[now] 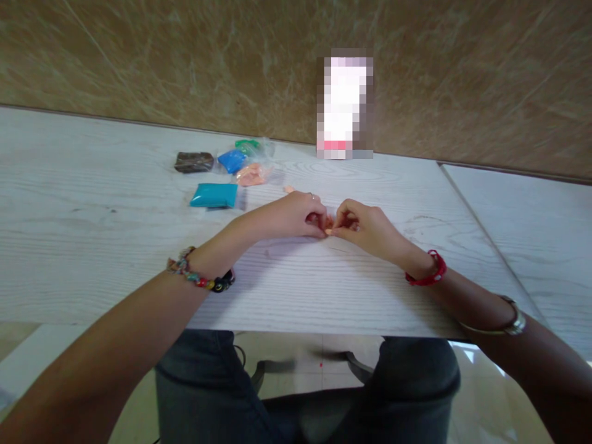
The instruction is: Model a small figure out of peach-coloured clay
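My left hand (305,213) and my right hand (363,225) meet above the white table, fingertips almost touching. Between them is a small piece of peach modelling clay (328,232), pinched by the fingers of both hands. Some more peach clay shows just behind the fingertips, partly hidden by them. Another small peach lump (289,189) lies on the table behind my left hand. Farther left, an opened clear bag holds peach clay (252,175).
Left of the hands lie a turquoise clay packet (214,195), a brown clay packet (194,162), a blue one (232,161) and a green one (247,147). A blurred-out upright object (345,102) leans by the marbled wall (185,61). The table edge runs above my knees.
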